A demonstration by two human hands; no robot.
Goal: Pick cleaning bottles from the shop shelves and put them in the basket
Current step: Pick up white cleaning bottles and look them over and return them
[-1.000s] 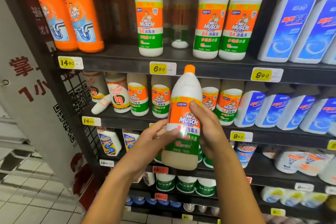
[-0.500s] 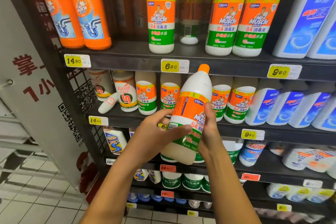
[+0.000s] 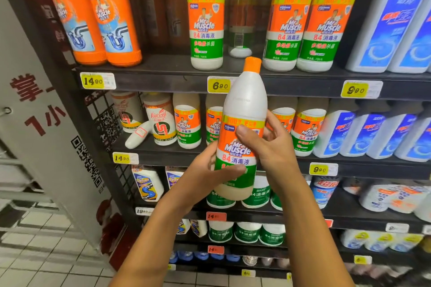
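Observation:
A white Mr Muscle bottle (image 3: pixel 242 109) with an orange cap and an orange and green label stands almost upright in front of the shelves, held in both hands. My left hand (image 3: pixel 210 170) grips its lower part from the left, thumb across the green band. My right hand (image 3: pixel 268 144) grips the middle from the right, thumb on the orange label. No basket is in view.
Black shop shelves (image 3: pixel 163 81) hold more Mr Muscle bottles (image 3: pixel 206 16), two orange drain-cleaner bottles (image 3: pixel 112 18) at top left and blue-labelled white bottles (image 3: pixel 394 25) at right. A white pillar (image 3: pixel 35 109) with red characters stands left, above a tiled floor (image 3: pixel 42 258).
The bottle was tilted to the right half a second ago and now stands nearly upright with its label facing me. My right thumb has moved onto the front of the label.

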